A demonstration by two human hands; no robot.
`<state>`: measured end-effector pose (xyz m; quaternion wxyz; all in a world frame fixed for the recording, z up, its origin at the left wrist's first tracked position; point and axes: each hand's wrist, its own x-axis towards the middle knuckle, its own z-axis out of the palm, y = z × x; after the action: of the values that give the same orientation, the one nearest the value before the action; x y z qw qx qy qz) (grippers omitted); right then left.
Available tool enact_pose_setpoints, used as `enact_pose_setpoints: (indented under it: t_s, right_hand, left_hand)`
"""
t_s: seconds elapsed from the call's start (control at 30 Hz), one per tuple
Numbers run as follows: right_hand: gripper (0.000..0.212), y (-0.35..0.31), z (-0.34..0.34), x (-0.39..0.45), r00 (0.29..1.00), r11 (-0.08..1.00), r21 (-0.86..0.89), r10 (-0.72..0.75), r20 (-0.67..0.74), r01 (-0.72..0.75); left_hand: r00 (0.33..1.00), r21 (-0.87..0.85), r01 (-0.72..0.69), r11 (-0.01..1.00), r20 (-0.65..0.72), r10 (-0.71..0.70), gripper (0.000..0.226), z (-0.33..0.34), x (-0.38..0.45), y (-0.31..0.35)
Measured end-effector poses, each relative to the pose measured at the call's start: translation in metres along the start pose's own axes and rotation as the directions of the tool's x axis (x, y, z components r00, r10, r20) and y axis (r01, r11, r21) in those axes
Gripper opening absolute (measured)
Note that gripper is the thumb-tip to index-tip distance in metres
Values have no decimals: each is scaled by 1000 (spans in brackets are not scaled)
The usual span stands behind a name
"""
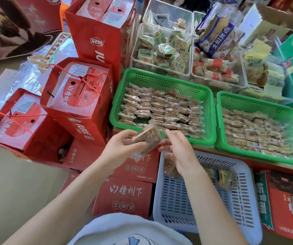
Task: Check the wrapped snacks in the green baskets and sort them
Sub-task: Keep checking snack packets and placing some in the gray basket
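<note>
Green plastic mesh forms two baskets side by side on the surface: the left green basket [161,80] is packed with neat rows of wrapped snacks [161,110], and the right green basket [258,103] holds a looser heap of paler wrapped pieces [255,131]. Just near of the left basket's front rim, the left hand [122,147] grips a brown snack in clear wrapping [145,138], fingers curled under and around it. The right hand [179,151] sits close beside it, with thumb and forefinger at the wrapper's right end; the blur there keeps me from telling whether they pinch it or only touch it.

Below the right hand stands a pale blue slotted basket [239,209], set lower than the surface, with a few wrapped snacks [225,177] lying at its far end. Red gift bags [78,96] with rope handles stand to the left, and red cartons [124,195] are stacked near the person. Far behind the green baskets, clear bins [161,48] hold assorted packaged snacks.
</note>
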<state>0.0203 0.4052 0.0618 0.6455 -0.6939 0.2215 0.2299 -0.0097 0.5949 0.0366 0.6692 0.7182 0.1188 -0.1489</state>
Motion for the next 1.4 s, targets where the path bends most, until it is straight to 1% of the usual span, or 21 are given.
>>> enact_pose_setpoints:
  t_s: [0.07, 0.13, 0.2, 0.27, 0.33, 0.37, 0.4, 0.43, 0.47, 0.53, 0.6, 0.67, 0.7, 0.83, 0.97, 1.0, 1.03, 1.1, 1.17, 1.27, 1.4]
  right_hand:
    - [41, -4, -3, 15, 987, 989, -109, -82, 138, 97]
    - [45, -6, -3, 28, 959, 963, -218, -98, 267, 159]
    - [37, -9, -3, 41, 965, 940, -295, -98, 244, 170]
    - [27, -12, -2, 56, 977, 951, -252, -138, 165, 177]
    - [24, -16, -1, 71, 981, 965, -178, -189, 49, 195]
    - [25, -18, -1, 79, 975, 962, -169, -222, -14, 217]
    - [26, -20, 1, 88, 963, 951, -187, -262, -59, 247]
    - [27, -20, 4, 95, 951, 934, -225, -300, -79, 276]
    - [28, -20, 8, 102, 938, 908, -288, -338, -74, 304]
    - [30, -16, 15, 116, 911, 793, -495, -413, -6, 356]
    - [29, -11, 20, 127, 865, 549, -721, -480, 142, 423]
    - [25, -7, 25, 135, 809, 306, -822, -517, 279, 480]
    - [24, -6, 27, 139, 788, 224, -841, -526, 321, 492]
    - [32, 3, 41, 150, 753, 73, -861, -525, 396, 503]
    - [22, 8, 47, 163, 796, -16, -881, -422, 434, 472]
    - [20, 7, 47, 166, 804, 15, -886, -428, 413, 463]
    - [20, 5, 48, 168, 814, 94, -887, -450, 368, 453]
    - [19, -1, 48, 173, 838, 290, -873, -503, 210, 393]
    - [22, -4, 50, 181, 885, 413, -872, -464, 49, 265]
    - [31, 1, 56, 194, 947, 464, -880, -315, -58, 100]
    - [10, 3, 59, 203, 958, 532, -843, -275, -84, 79]
  left_hand:
    - [986, -96, 140, 985, 102, -130, 38, -7, 15, 0]
    - [966, -140, 222, 965, 163, -199, 47, -9, 28, 1]
    - [972, -131, 218, 967, 113, -204, 44, -9, 42, -1]
    - [990, -48, 129, 990, -48, -132, 27, -9, 59, -7]
    - [983, 210, -3, 978, -179, 41, 18, -14, 74, -13]
    - [973, 396, -73, 915, -175, 153, 23, -17, 82, -16]
    - [961, 548, -137, 825, -128, 245, 30, -20, 91, -20]
    - [958, 656, -179, 733, -52, 281, 37, -23, 102, -24]
    - [967, 727, -191, 659, 25, 253, 45, -25, 111, -26]
    - [986, 838, -163, 521, 123, 111, 58, -25, 128, -32]
    - [986, 909, -160, 385, 162, 26, 65, -25, 139, -37]
    - [986, 938, -162, 307, 162, 24, 66, -25, 143, -42]
    - [987, 946, -160, 281, 158, 31, 66, -25, 144, -45]
    - [983, 945, -157, 288, 120, 142, 69, -21, 148, -56]
    - [955, 909, -250, 333, 176, 238, 63, -21, 153, -58]
    - [950, 904, -278, 324, 210, 231, 62, -21, 153, -58]
    - [948, 905, -297, 306, 239, 213, 62, -22, 154, -57]
    - [949, 914, -307, 264, 272, 161, 67, -23, 155, -57]
    - [955, 922, -296, 248, 279, 103, 73, -23, 155, -56]
    - [963, 934, -270, 235, 264, 58, 76, -21, 156, -54]
    - [967, 942, -254, 219, 253, 34, 81, -20, 157, -51]
